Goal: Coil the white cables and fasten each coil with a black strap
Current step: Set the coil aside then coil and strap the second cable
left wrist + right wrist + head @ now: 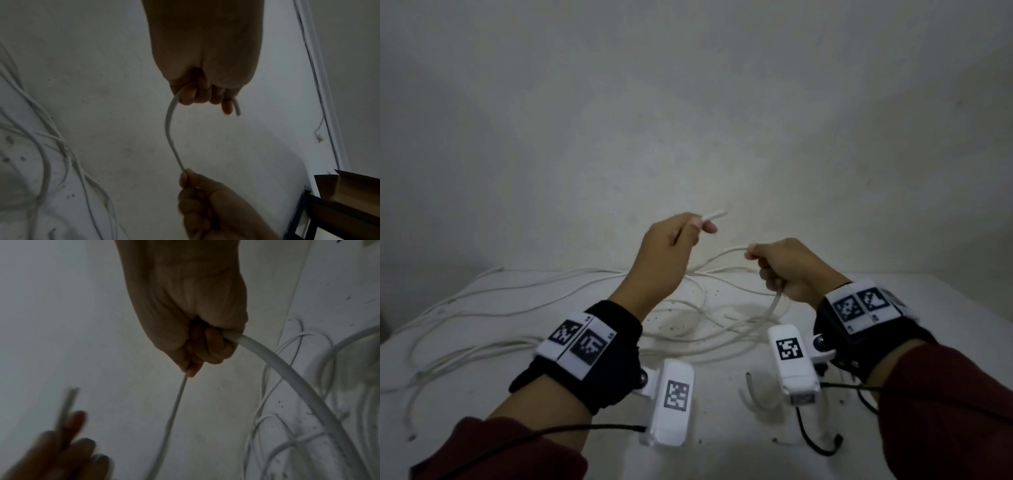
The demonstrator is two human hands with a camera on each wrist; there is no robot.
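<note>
Both hands are raised above the table (482, 404) and hold one white cable (169, 129). My left hand (688, 229) grips it in a fist near its cut end (715, 216), which sticks out past the fingers. My right hand (767, 265) grips the same cable a short span further along. From that fist the cable (287, 374) drops to the tangle of loose white cables (571, 298) on the table. The left wrist view shows the left fist (205, 95) above the right hand (197, 194). In the right wrist view the right fist (199, 350) is sharp and the left hand (68, 443) blurred.
A plain wall stands right behind the table. A thin black cord (820, 445) curls on the table by my right wrist. A cardboard box (353, 185) on a dark frame sits off the table's side. Crumbs and dirt speckle the tabletop.
</note>
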